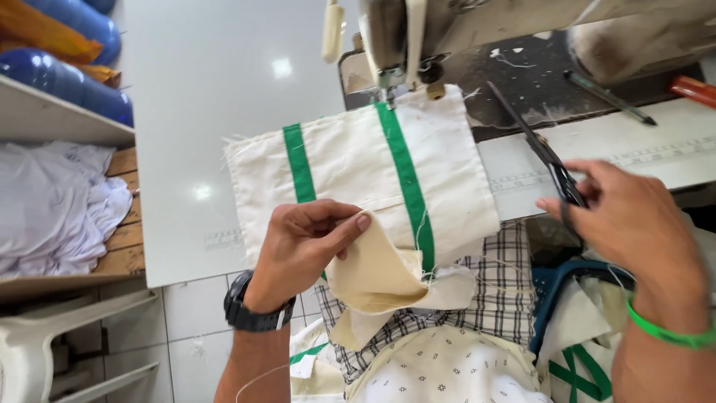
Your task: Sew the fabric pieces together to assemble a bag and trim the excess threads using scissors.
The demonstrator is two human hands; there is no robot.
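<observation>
White tiled flooring shows at the bottom of the view, beneath the near edge of a pale sewing table (186,149). Nearest the camera lie the person's lap in a dotted cream garment and a checked black-and-white cloth (492,291). Just above it, the left hand (302,246), with a black wristwatch (250,310) on the wrist, has its fingers closed in a pinch on a folded flap of a cream canvas cloth piece with two green stripes (373,172); the thumb lies along the flap's top edge. The flap hangs off the table edge toward the lap, while the rest of the cloth lies flat on the table. To the right, the right hand (626,220), wearing a green band (671,332) at the wrist, grips the handles of a pair of black scissors (541,149), blades closed and pointing up and left, apart from the cloth. Below that hand sits more cream and green fabric (582,351) in a blue basket. Farther off, the cloth's top edge sits under the needle of a worn cream sewing machine (403,37). At far left, white cloth (52,201) is heaped on a wooden shelf, with blue rolls (67,75) above.
</observation>
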